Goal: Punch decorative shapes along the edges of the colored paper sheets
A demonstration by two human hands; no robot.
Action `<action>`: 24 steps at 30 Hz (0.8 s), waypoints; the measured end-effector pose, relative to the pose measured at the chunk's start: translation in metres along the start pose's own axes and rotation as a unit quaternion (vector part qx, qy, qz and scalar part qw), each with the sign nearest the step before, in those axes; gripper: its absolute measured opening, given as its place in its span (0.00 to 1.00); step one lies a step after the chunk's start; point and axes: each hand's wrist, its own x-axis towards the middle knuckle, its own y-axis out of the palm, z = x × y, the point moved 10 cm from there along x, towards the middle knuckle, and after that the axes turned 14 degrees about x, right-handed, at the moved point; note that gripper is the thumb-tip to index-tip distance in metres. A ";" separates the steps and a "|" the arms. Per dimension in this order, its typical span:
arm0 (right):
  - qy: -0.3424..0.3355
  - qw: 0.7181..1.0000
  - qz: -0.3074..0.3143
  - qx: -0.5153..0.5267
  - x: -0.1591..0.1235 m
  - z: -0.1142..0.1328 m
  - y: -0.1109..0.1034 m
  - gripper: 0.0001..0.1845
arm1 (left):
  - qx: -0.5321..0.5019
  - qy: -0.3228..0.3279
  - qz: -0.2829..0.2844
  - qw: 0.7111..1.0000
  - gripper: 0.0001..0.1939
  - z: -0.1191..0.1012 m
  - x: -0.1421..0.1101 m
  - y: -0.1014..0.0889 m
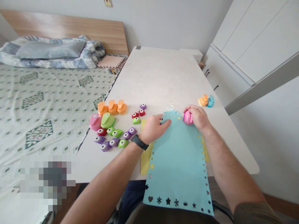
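A light blue sheet of paper (pixel 177 158) hangs over the table's near edge toward my lap. Small shapes are cut along its sides and near edge: a heart, flowers, a crown, stars. My left hand (pixel 154 128) pinches the sheet's far left edge, thumb on top. In my right hand (pixel 198 117) is a pink craft punch (pixel 187 118), set at the far right corner of the sheet; whether paper sits in its slot is hidden. Under the blue sheet lies yellow paper (pixel 145 161). Tiny white and blue paper cutouts (pixel 172 109) are scattered just beyond the far edge.
Several craft punches stand at the left, among them orange ones (pixel 112 107), a large green one (pixel 108 120) and small purple ones (pixel 106 146). An orange punch (pixel 203 100) and a blue punch (pixel 210 101) sit at the right. A bed (pixel 58 93) adjoins the table (pixel 163 71).
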 end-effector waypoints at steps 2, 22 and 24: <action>0.001 1.000 -0.003 0.000 0.000 -0.001 -0.001 0.15 | 0.002 -0.001 -0.003 1.000 0.20 0.000 0.000 0.000; -0.015 0.999 0.020 -0.041 -0.001 0.000 0.005 0.16 | 0.019 -0.007 0.007 1.000 0.20 0.001 0.001 0.004; -0.013 0.999 0.021 -0.038 0.000 -0.001 0.004 0.16 | 0.017 -0.007 0.006 1.000 0.20 0.001 0.001 0.004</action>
